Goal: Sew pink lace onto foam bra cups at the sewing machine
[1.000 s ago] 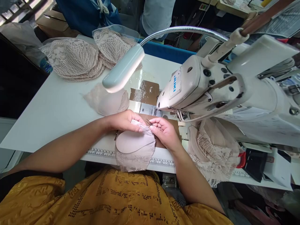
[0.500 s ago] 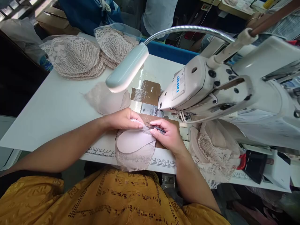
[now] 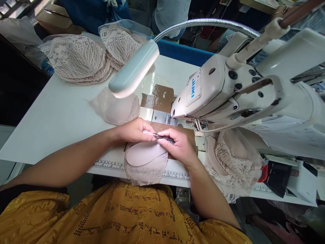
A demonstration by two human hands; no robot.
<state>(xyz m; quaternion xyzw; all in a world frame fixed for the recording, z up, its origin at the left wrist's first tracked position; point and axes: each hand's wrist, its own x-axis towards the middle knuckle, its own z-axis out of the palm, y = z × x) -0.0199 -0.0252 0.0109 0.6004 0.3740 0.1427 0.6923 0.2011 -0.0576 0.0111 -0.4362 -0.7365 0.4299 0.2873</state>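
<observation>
Pinched between thumb and fingers of my left hand (image 3: 139, 130) is the upper edge of a pale pink lace bra cup (image 3: 146, 167). The cup hangs down over the table's front edge, its smooth foam pad (image 3: 143, 154) facing up. My right hand (image 3: 175, 142) is closed around small dark thread snippers (image 3: 166, 138). Their tips meet the cup's edge right beside my left thumb. Fingers partly cover the blades, so I cannot see what lies between them.
A sewing machine (image 3: 203, 91) stands right of my hands, with a lamp (image 3: 134, 69) overhead. Stacked lace cups (image 3: 76, 61) lie at the back left, a single cup (image 3: 116, 105) nearer. More lace pieces (image 3: 228, 162) drape at the right. A person (image 3: 172, 17) is beyond the table.
The snippers have moved left, up to my left thumb, and my right hand has shifted slightly left with them. My left hand keeps its pinch on the cup. The view has tilted slightly.
</observation>
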